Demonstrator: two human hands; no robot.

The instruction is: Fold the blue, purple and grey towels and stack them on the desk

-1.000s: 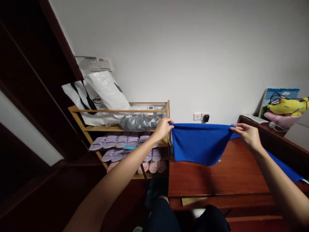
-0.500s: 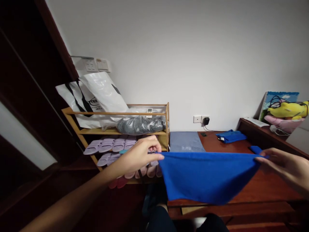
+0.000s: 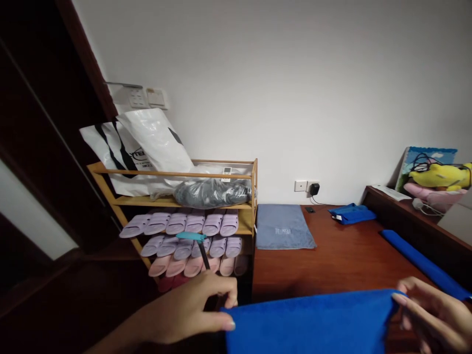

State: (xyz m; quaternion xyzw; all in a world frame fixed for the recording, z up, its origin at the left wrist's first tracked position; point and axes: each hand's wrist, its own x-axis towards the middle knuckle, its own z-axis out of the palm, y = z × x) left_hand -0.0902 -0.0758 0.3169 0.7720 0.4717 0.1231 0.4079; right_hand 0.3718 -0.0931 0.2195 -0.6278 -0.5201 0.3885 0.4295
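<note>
A bright blue cloth (image 3: 306, 324) is stretched between my two hands at the bottom of the view, its lower part cut off by the frame. My left hand (image 3: 201, 309) pinches its upper left corner between thumb and fingers. At the upper right corner, my right hand (image 3: 435, 312) is closed on the cloth in the same way. Behind the cloth is the red-brown desk (image 3: 295, 270). On it lie a flat grey-blue cloth (image 3: 282, 221) with lettering, a folded blue bundle (image 3: 352, 213) with a white tag, and a long blue folded strip (image 3: 420, 260) at the right.
Left of the desk stands a wooden rack (image 3: 173, 173) with rows of lilac slippers (image 3: 186, 221) and pink slippers (image 3: 193, 265). White bags (image 3: 155, 137) and a plastic-wrapped dark bundle (image 3: 210, 192) sit on top. A black plug (image 3: 314, 189) is in the wall socket. A yellow plush toy (image 3: 440, 176) rests on the raised ledge.
Both hands have lowered with the blue cloth towards the bottom of the view, the left also moving left. More of the desk, slippers and blue strip now shows.
</note>
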